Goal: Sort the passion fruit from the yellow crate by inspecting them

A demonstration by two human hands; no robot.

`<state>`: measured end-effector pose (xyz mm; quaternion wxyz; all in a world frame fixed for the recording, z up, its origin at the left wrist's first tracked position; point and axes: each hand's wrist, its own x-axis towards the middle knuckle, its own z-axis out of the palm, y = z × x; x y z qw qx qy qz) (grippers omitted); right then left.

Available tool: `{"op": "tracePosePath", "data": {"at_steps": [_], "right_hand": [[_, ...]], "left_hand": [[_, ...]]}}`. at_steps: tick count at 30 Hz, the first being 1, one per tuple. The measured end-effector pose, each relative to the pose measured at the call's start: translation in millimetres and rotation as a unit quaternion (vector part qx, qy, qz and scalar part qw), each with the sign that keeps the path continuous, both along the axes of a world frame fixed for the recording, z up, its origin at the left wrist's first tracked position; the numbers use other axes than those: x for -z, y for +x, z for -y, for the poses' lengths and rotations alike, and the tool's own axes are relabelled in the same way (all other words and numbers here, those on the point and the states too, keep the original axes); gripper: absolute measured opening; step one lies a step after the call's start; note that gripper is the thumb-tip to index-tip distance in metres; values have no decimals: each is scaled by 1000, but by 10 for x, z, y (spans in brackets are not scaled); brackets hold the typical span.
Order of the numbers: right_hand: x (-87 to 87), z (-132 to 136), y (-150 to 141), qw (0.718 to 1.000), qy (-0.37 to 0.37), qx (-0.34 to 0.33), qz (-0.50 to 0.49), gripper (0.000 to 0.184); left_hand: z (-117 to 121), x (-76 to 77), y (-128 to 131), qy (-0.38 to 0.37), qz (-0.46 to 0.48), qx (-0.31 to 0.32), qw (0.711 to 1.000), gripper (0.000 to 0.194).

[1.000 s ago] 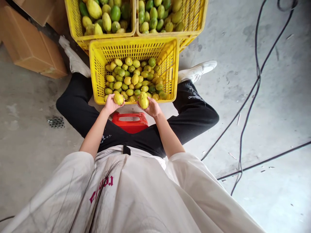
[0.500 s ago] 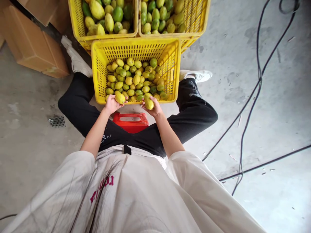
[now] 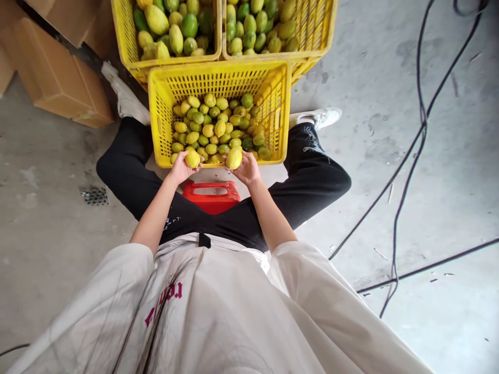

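Left hand point(image 3: 180, 168) curled round yellow lemon point(image 3: 192, 159), right hand point(image 3: 248, 169) round second yellow lemon point(image 3: 234, 158); yellow crate point(image 3: 220, 65) just beyond, red plastic item point(image 3: 211, 203) below.

Head-worn view from above the wearer's shirt point(image 3: 234, 301), directed forward and down. The shirt lies closest; the front crate point(image 3: 218, 78) is viewed over its near edge.
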<state>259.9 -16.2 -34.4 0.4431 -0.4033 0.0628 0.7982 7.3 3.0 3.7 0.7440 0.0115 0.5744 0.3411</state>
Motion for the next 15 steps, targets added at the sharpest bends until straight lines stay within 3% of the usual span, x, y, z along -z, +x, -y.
{"op": "tracePosePath", "data": {"at_steps": [5, 10, 15], "right_hand": [[40, -21, 22, 999, -31, -16, 36, 30], [-8, -23, -40, 999, -19, -9, 42, 15], [-91, -86, -166, 996, -28, -2, 80, 13]], "left_hand": [[9, 1, 113, 15, -32, 1, 999, 24], [-10, 58, 224, 44, -59, -52, 996, 20], [-86, 94, 330, 40, -76, -49, 995, 16]]}}
